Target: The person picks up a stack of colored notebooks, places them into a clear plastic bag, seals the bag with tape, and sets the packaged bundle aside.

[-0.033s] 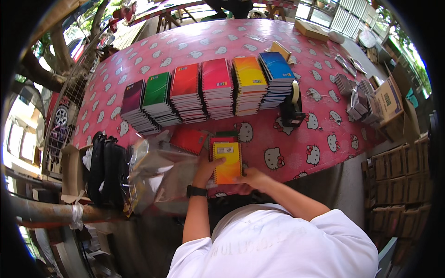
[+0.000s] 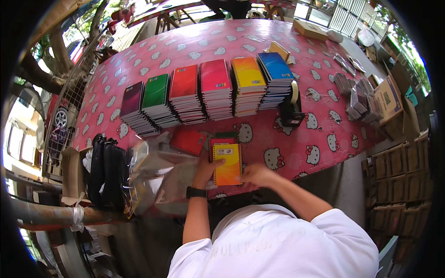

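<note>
My left hand [image 2: 207, 171] is closed on the left edge of a yellow spiral notebook [image 2: 227, 162], its thumb across the cover. A small white label sits near the notebook's top. Beneath it, the edges of a green notebook [image 2: 230, 135] and a pinkish-red one stick out at the far end. My right hand [image 2: 259, 176] is at the lower right edge of the yellow notebook, its fingers bent and blurred; whether they grip anything is unclear. Just left of these, a red notebook [image 2: 188, 141] lies at a slant, partly beside clear plastic wrapping [image 2: 174, 169].
Behind stand stacks of spiral notebooks: purple [image 2: 133, 95], green [image 2: 156, 88], red [image 2: 185, 79], pink [image 2: 215, 75], yellow [image 2: 249, 72] and blue [image 2: 275, 66]. A black tape dispenser [image 2: 292, 113] is right of them. Small bundles [image 2: 360, 99] and cardboard boxes [image 2: 389, 99] lie far right; black bags [image 2: 105, 169] are left.
My right hand has shifted slightly right and up along the yellow notebook's edge. More of the pinkish-red notebook shows beneath. My left hand keeps its hold.
</note>
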The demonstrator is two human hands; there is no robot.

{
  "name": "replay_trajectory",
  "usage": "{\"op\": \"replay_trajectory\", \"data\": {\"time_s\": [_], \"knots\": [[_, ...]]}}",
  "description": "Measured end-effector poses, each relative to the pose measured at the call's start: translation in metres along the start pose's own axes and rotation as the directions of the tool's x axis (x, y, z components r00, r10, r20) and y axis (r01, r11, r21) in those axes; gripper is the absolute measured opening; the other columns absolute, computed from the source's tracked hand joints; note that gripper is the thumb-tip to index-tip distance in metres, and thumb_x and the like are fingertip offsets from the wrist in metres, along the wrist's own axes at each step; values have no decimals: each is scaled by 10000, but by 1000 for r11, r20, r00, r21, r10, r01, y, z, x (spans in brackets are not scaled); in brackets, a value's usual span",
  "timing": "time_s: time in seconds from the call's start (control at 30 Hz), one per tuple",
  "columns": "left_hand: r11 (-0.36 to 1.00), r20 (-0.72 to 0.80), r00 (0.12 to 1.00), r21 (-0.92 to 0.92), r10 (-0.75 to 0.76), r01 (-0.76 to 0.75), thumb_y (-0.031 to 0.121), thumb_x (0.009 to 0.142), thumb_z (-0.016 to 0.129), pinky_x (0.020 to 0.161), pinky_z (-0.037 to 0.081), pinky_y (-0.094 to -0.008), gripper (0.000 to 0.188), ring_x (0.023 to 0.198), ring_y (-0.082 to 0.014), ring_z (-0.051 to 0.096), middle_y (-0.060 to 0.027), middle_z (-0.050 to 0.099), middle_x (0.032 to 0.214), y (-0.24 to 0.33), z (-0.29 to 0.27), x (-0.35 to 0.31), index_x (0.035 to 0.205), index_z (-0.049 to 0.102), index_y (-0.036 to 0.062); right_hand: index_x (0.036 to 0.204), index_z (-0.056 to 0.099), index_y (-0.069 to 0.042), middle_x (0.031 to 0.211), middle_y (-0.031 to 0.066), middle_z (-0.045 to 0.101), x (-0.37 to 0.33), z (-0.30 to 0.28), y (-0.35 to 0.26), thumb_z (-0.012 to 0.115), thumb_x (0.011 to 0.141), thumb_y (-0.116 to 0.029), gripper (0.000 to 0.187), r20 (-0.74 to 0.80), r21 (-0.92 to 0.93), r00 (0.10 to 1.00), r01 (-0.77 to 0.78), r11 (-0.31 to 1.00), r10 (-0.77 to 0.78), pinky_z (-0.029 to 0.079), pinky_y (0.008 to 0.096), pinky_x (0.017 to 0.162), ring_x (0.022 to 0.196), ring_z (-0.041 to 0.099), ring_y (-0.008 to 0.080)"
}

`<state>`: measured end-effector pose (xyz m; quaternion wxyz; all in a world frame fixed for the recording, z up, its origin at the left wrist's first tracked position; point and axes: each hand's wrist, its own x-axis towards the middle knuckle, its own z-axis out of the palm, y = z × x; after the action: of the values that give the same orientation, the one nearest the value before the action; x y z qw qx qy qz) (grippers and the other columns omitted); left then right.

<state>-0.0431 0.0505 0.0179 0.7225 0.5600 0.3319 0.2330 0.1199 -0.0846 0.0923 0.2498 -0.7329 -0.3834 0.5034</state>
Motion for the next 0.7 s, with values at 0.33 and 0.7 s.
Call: {"op": "replay_trajectory", "data": {"time_s": [0.33, 0.7], "knots": [[986, -17, 998, -152, 67, -68, 68, 755, 691, 816, 503, -323, 532, 951, -216, 623, -131, 613, 1083, 4, 12, 2, 1224, 461, -36, 1098, 575, -20, 1016, 180, 653, 106, -268, -64, 729, 735, -399, 547, -815, -449, 501, -231, 863, -290, 484, 400, 822, 974, 621, 315], [996, 15, 999, -83, -41, 42, 114, 741, 711, 870, 467, -328, 638, 1051, -217, 558, -145, 563, 1140, 20, 12, -7, 1266, 377, -26, 1106, 583, -64, 858, 128, 594, 24, -181, -95, 709, 698, -91, 428, -854, -443, 147, 297, 846, -498, 486, 389, 706, 759, 592, 289]]}}
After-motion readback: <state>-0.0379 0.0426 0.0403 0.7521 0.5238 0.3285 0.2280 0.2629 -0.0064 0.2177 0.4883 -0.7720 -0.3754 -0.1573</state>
